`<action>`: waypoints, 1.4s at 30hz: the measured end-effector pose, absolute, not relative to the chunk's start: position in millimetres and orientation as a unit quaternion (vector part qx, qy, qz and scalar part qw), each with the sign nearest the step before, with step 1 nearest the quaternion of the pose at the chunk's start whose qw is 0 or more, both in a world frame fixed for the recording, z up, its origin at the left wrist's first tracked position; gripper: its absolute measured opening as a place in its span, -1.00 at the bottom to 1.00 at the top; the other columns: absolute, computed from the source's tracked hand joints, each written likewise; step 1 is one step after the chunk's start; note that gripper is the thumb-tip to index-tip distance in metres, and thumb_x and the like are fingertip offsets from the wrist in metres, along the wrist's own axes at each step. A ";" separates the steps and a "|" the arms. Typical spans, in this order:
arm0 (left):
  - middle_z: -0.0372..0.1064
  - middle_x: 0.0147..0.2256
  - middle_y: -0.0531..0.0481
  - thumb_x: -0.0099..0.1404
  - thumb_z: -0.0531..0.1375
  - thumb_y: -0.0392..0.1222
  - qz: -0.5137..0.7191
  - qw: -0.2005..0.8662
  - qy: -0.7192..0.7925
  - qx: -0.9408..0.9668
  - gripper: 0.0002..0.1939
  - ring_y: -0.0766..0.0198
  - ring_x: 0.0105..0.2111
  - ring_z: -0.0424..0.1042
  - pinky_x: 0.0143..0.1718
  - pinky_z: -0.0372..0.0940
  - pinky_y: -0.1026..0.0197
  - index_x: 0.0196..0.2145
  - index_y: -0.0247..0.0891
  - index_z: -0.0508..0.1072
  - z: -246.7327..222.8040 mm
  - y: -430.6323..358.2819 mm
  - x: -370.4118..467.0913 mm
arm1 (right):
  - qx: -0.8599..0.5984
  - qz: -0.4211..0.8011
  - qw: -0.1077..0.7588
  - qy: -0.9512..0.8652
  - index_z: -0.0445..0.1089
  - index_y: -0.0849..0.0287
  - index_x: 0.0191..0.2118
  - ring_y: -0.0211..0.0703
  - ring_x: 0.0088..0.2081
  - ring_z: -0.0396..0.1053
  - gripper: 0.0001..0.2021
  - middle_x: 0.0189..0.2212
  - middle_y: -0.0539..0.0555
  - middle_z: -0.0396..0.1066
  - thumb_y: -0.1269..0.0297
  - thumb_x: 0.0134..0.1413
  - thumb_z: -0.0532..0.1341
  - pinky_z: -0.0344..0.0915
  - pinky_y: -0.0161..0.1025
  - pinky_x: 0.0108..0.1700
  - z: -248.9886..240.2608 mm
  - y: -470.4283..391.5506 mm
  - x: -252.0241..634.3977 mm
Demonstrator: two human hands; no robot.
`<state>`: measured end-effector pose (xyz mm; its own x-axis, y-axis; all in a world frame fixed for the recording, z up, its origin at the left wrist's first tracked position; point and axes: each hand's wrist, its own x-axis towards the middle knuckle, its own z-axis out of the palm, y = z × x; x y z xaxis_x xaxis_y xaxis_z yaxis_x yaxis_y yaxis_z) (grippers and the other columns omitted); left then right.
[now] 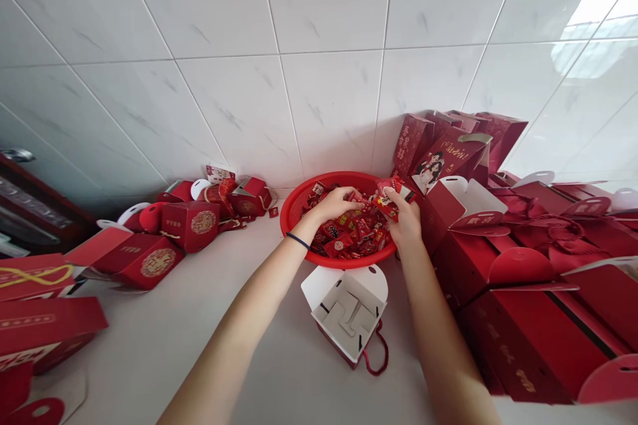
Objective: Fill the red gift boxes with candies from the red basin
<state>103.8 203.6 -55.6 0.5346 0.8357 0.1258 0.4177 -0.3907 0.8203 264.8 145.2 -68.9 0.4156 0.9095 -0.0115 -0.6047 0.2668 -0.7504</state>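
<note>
A red plastic basket (305, 255) stands against the wall, filled with small red wrapped candies (349, 229). My left hand (336, 204), with a dark band at the wrist, reaches over the basket; its fingers are closed on a red packet at the candies. Over the basket's right side, my right hand (403, 212) holds red candy packets (386, 198) between thumb and fingers. In front of the basket sits an open box (349, 315), white inside and red outside, with nothing in it and a red cord handle on its right.
Red boxes (533, 332) are stacked at the right, with upright red boxes (451, 156) behind them by the tiled wall. More red boxes (144, 255) lie at the left on the pale table (194, 319). A small red packet (273, 212) lies left of the basket.
</note>
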 end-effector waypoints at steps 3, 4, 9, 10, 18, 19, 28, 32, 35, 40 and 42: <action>0.49 -0.30 -0.02 0.10 0.30 -0.04 0.321 0.402 0.383 0.767 -0.74 0.19 -0.30 0.46 -0.24 0.35 0.16 -0.34 -0.27 0.44 -52.5 201.9 103.0 | -0.351 0.494 0.766 -0.214 0.53 0.17 -0.36 -0.18 -0.38 0.53 -0.71 -0.41 -0.02 0.58 0.35 -0.36 0.47 0.48 -0.29 -0.34 -67.7 144.2 264.0; 0.51 -0.29 -0.04 0.09 0.30 -0.06 0.333 0.405 0.380 0.762 -0.75 0.18 -0.29 0.47 -0.22 0.36 0.15 -0.34 -0.27 0.47 -51.5 201.2 102.7 | -0.351 0.495 0.766 -0.213 0.53 0.17 -0.36 -0.18 -0.38 0.53 -0.71 -0.41 -0.01 0.58 0.35 -0.36 0.47 0.48 -0.29 -0.34 -67.3 143.9 263.7; 0.60 -0.23 -0.09 0.05 0.32 -0.18 0.414 0.412 0.360 0.728 -0.81 0.10 -0.15 0.52 -0.04 0.37 0.07 -0.33 -0.25 0.60 -47.8 199.5 100.2 | -0.352 0.496 0.766 -0.206 0.54 0.18 -0.36 -0.13 -0.35 0.54 -0.71 -0.40 0.02 0.59 0.36 -0.38 0.46 0.49 -0.24 -0.30 -66.3 143.7 262.1; 0.60 -0.23 -0.10 0.04 0.32 -0.18 0.431 0.415 0.355 0.718 -0.81 0.09 -0.15 0.52 -0.03 0.37 0.05 -0.34 -0.25 0.61 -47.6 199.5 99.9 | -0.353 0.493 0.768 -0.206 0.53 0.18 -0.37 -0.12 -0.34 0.54 -0.71 -0.40 0.02 0.59 0.37 -0.39 0.47 0.49 -0.24 -0.28 -66.3 143.7 261.8; 0.62 -0.28 -0.10 0.00 0.37 -0.14 0.502 0.408 0.317 0.694 -0.82 0.07 -0.18 0.56 -0.01 0.39 0.00 -0.40 -0.24 0.64 -44.2 197.1 102.4 | -0.338 0.518 0.757 -0.211 0.51 0.12 -0.37 -0.17 -0.37 0.52 -0.69 -0.42 -0.05 0.57 0.35 -0.41 0.48 0.47 -0.28 -0.32 -63.1 141.4 264.3; 0.62 -0.29 -0.09 0.00 0.36 -0.16 0.504 0.404 0.315 0.695 -0.84 0.07 -0.17 0.56 -0.01 0.40 0.01 -0.40 -0.23 0.64 -42.5 195.0 102.5 | -0.335 0.525 0.750 -0.221 0.51 0.12 -0.38 -0.18 -0.38 0.51 -0.69 -0.43 -0.05 0.57 0.34 -0.42 0.48 0.47 -0.28 -0.33 -61.9 140.3 264.4; 0.60 -0.14 -0.08 0.12 0.41 -0.06 0.571 0.409 0.297 0.647 -0.71 0.10 -0.11 0.55 0.00 0.42 0.03 -0.22 -0.22 0.61 -26.5 131.9 86.1 | -0.300 0.522 0.692 -0.399 0.57 0.13 -0.40 -0.15 -0.34 0.52 -0.73 -0.39 -0.01 0.59 0.20 -0.31 0.54 0.47 -0.24 -0.18 -34.4 110.8 256.9; 0.60 -0.15 -0.09 0.10 0.43 -0.09 0.604 0.364 0.326 0.630 -0.71 0.12 -0.12 0.55 -0.03 0.44 0.06 -0.22 -0.23 0.60 -21.8 99.4 71.6 | -0.267 0.552 0.620 -0.490 0.60 0.15 -0.33 -0.08 -0.31 0.54 -0.71 -0.36 0.03 0.60 0.18 -0.25 0.54 0.48 -0.17 -0.16 -23.3 95.7 256.3; 0.60 -0.18 -0.08 0.11 0.40 -0.15 0.610 0.335 0.334 0.636 -0.78 0.11 -0.12 0.55 -0.06 0.46 0.09 -0.25 -0.22 0.61 -18.9 83.7 61.3 | -0.272 0.548 0.593 -0.523 0.60 0.17 -0.29 -0.04 -0.29 0.54 -0.66 -0.31 0.06 0.61 0.16 -0.25 0.55 0.48 -0.13 -0.14 -19.0 87.7 256.7; 0.58 -0.21 -0.06 0.13 0.36 -0.18 0.606 0.324 0.343 0.641 -0.83 0.12 -0.13 0.54 -0.12 0.47 0.14 -0.27 -0.20 0.62 -14.8 68.7 53.1 | -0.286 0.529 0.595 -0.534 0.59 0.19 -0.29 -0.06 -0.31 0.53 -0.65 -0.33 0.06 0.60 0.15 -0.24 0.55 0.48 -0.15 -0.17 -12.9 76.0 257.5; 0.57 -0.22 -0.06 0.14 0.37 -0.15 0.601 0.326 0.343 0.644 -0.82 0.14 -0.16 0.54 -0.15 0.47 0.15 -0.27 -0.19 0.62 -13.4 65.1 53.1 | -0.292 0.536 0.585 -0.534 0.58 0.18 -0.29 -0.07 -0.32 0.53 -0.65 -0.33 0.06 0.59 0.16 -0.24 0.55 0.48 -0.17 -0.18 -11.1 72.2 257.4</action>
